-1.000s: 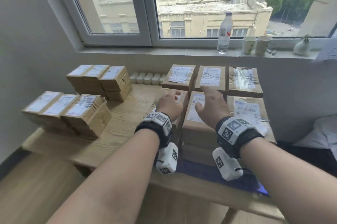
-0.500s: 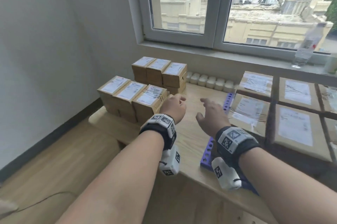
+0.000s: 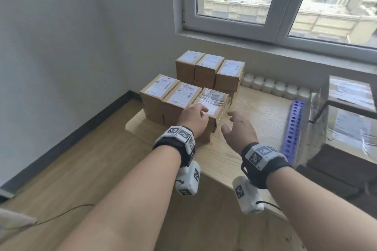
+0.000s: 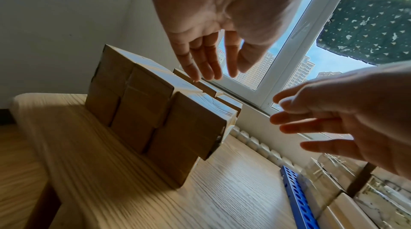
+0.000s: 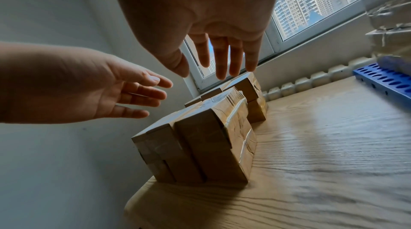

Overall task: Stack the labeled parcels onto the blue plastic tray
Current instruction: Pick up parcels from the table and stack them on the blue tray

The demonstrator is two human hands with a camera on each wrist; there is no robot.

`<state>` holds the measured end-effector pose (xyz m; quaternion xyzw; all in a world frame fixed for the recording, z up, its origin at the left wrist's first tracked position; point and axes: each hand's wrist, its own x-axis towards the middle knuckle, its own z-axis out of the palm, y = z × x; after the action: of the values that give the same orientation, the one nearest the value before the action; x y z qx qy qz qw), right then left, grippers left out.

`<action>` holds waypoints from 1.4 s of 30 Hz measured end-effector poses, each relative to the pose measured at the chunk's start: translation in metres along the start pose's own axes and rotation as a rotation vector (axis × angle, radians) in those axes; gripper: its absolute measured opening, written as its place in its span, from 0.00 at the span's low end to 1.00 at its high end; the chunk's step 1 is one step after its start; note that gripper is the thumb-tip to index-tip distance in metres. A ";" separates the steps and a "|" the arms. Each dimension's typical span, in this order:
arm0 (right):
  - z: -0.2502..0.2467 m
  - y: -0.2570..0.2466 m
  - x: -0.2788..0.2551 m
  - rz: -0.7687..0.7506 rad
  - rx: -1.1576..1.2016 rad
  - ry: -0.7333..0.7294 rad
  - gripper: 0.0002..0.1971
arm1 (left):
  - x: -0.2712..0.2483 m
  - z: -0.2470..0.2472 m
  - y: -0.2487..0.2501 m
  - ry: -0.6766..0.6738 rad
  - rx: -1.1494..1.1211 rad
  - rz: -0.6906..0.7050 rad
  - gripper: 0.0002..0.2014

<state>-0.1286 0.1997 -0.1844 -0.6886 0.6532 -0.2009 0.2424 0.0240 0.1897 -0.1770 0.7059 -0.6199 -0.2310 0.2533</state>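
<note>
Brown cardboard parcels with white labels stand in two groups at the left end of the wooden table: a near group and a far group. My left hand hovers with straight fingers over the near group's right-hand taped parcel, and shows no grip in the left wrist view. My right hand is spread open just right of that parcel, holding nothing. The blue plastic tray lies to the right, with blurred parcels stacked on it.
A row of small white bottles lines the wall under the window sill. The table's left end lies right beside the near parcels. Bare wooden tabletop separates the parcels from the tray. A thin cable crosses the floor.
Both hands have left the parcels on the tray and swung left across the table to the near group. The view has turned left with them.
</note>
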 end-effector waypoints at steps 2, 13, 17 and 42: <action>0.005 -0.001 0.009 0.038 0.007 -0.003 0.25 | 0.008 -0.003 -0.008 -0.006 -0.006 0.001 0.14; 0.017 0.006 0.095 0.216 0.085 -0.018 0.26 | 0.111 -0.001 -0.012 -0.083 0.062 0.044 0.15; 0.021 0.010 0.130 0.321 0.164 -0.068 0.28 | 0.152 0.005 -0.010 -0.084 0.043 0.046 0.13; 0.072 0.021 0.160 0.596 0.650 -0.136 0.14 | 0.206 0.036 -0.039 -0.132 0.036 0.105 0.17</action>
<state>-0.0919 0.0448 -0.2613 -0.3699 0.7087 -0.2714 0.5360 0.0564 -0.0133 -0.2317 0.6601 -0.6754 -0.2522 0.2108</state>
